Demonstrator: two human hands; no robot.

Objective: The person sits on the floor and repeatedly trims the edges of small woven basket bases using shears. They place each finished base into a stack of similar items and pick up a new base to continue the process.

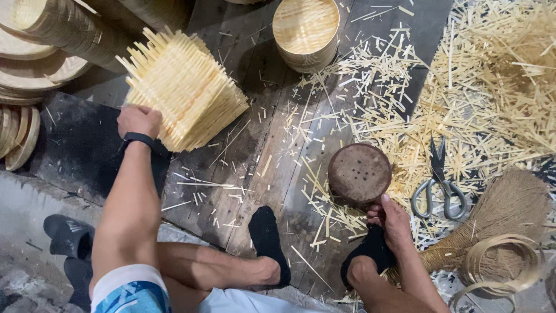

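Your right hand (392, 223) is clamped on the edge of the round perforated block (359, 173), which looks heavy and rigid, while beyond and left of it your left hand (139, 120) grips the light, brittle woven mat (184, 91) at its lower corner.

A pale stack of woven bamboo mats (184, 93), strip ends bristling, lies tilted on the dark boards. A round, rusty perforated tin (359, 173) stands lower right.

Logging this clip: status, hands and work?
Left hand on stack of woven bamboo mats. Right hand grips round perforated mould. Scissors and bamboo offcuts lie alongside.
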